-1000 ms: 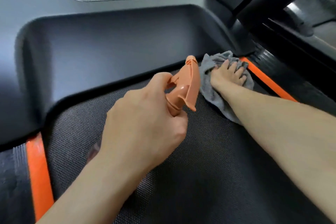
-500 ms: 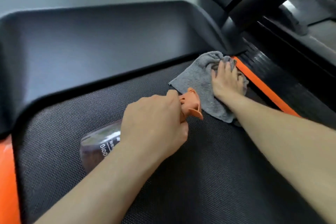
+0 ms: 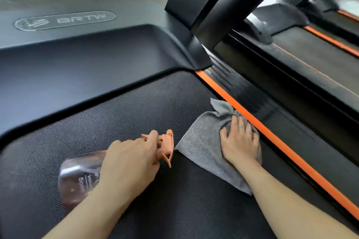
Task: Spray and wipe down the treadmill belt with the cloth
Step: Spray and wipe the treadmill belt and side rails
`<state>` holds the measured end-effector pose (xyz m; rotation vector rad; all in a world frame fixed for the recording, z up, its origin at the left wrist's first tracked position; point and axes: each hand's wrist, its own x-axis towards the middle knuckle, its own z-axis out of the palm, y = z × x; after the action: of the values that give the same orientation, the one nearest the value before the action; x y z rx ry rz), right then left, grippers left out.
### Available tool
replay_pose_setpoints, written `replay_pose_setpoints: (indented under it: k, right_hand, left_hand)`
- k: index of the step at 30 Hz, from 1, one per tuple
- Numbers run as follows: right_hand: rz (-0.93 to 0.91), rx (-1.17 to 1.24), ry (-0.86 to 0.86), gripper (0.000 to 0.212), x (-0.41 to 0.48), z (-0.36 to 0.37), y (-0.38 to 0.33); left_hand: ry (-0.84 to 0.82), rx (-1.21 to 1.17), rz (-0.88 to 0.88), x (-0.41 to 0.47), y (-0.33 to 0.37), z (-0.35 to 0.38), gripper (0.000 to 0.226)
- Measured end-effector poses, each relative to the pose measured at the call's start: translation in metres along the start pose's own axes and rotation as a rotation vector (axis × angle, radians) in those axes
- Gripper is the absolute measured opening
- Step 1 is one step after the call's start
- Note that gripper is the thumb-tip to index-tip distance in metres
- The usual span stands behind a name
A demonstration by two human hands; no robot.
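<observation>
While the left hand [image 3: 128, 165] grips a clear spray bottle [image 3: 77, 176], the right hand [image 3: 240, 141] presses flat on grey cloth [image 3: 200, 149].

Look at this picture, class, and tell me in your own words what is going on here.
A person is cleaning a treadmill with both hands. The right hand presses flat on a grey cloth spread on the black belt, right beside the orange strip along the belt's edge. The left hand grips a spray bottle low over the belt, with its orange nozzle pointing toward the cloth.
</observation>
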<state>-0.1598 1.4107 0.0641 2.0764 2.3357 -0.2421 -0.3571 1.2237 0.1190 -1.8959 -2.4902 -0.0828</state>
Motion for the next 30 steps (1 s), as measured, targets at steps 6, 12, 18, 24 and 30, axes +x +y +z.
replay_pose_setpoints:
  k: [6,12,18,24,30]
  right_hand:
    - [-0.183,0.021,0.008,0.063,-0.020,0.016,-0.043]
    - [-0.388,-0.022,-0.080,0.078,-0.060,-0.001,0.068]
    - [0.053,0.065,-0.007,0.063,-0.055,0.008,0.015]
    - [-0.636,0.096,-0.174,0.071,-0.170,0.024,-0.039]
    - [-0.133,-0.071,0.012,0.068,-0.109,0.001,0.148]
  left_hand:
    - [0.070,0.049,0.149,-0.039,0.005,0.008,0.053]
    - [-0.008,-0.037,0.193,-0.068,0.030,-0.008,0.052]
    - [-0.046,-0.038,0.238,-0.098,0.041,-0.006,0.053]
    - [-0.033,-0.219,0.019,-0.141,0.031,-0.049,0.063]
    - [0.004,-0.406,-0.128,-0.181,0.033,-0.067,0.074]
